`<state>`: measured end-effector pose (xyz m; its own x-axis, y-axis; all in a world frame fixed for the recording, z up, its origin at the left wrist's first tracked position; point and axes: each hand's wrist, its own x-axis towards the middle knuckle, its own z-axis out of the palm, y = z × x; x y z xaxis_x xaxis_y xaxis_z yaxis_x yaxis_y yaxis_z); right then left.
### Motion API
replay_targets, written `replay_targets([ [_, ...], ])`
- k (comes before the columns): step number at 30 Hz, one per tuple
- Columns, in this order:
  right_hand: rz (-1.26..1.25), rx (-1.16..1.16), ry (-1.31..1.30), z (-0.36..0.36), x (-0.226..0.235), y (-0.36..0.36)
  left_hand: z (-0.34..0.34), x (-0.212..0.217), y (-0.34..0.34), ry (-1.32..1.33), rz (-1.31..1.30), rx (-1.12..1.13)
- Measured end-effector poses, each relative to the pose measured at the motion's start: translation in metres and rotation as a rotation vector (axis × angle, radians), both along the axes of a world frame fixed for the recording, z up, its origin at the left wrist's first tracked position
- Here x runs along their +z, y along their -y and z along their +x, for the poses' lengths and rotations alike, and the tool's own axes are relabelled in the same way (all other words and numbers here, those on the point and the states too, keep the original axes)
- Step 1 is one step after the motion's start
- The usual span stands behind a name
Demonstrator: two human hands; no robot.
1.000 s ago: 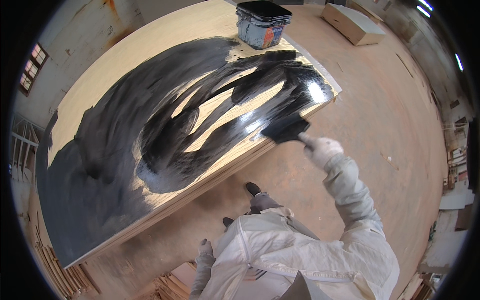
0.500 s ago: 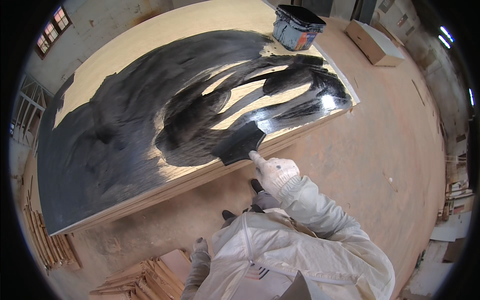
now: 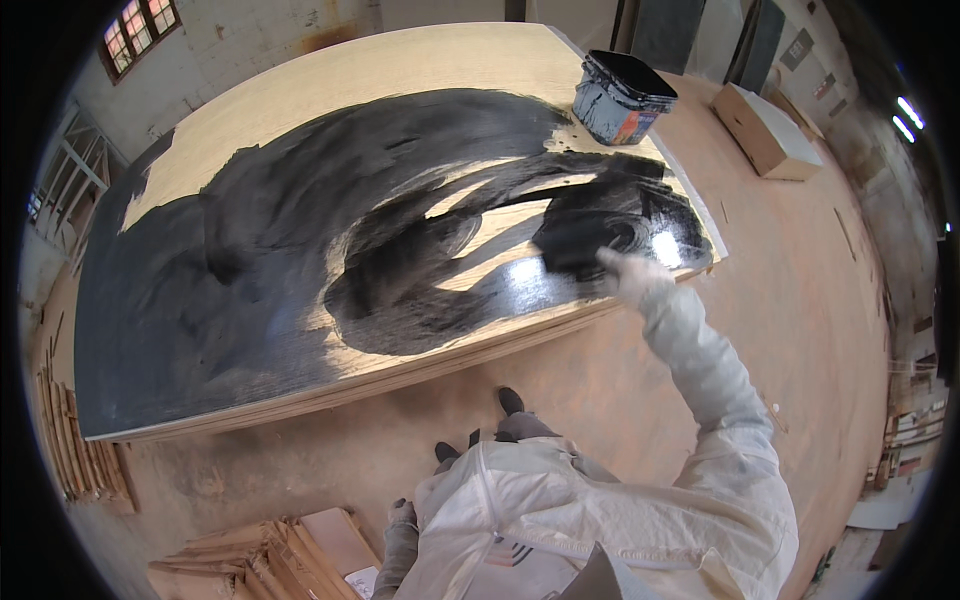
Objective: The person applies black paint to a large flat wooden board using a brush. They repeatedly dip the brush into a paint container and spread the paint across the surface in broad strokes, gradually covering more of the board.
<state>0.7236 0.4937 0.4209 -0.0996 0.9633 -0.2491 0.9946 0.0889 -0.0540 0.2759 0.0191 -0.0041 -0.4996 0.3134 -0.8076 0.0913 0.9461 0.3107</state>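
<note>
My right hand point(image 3: 637, 278), in a pale glove, is closed on the handle of a wide black scraper point(image 3: 572, 248). The blade is over the wet black coating near the right end of a large wood-faced panel stack point(image 3: 330, 70). Motion blur and black on black hide the blade's outline. Glossy black coating point(image 3: 270, 230) covers much of the top sheet, with bare yellow streaks around the middle and right. My left hand point(image 3: 402, 515) hangs low beside my body, away from the panels; its fingers are too small to make out.
A paint-smeared square bucket point(image 3: 618, 100) stands on the panel's far right corner. Beyond it, a brown box point(image 3: 768, 132) sits on the floor. Wooden strips point(image 3: 85, 445) lie at the left, and cut boards point(image 3: 265, 560) are piled behind me at the lower left.
My right hand has swept the scraper right and away from me, from the near edge onto the coating at the right end. My left hand stays low. The whole view has shifted slightly.
</note>
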Motion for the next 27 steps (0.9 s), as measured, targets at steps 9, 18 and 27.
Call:
replay_targets([
  [9,0.008,-0.166,0.051,0.070,-0.030,-0.030,0.023,-0.023,-0.015,0.061,0.233,0.186],
  [18,-0.018,0.298,-0.077,-0.032,-0.020,-0.016,0.029,0.004,-0.052,-0.056,0.221,0.088],
  [27,-0.172,0.085,-0.064,-0.042,0.011,-0.122,0.050,0.012,-0.048,-0.034,0.036,0.119],
])
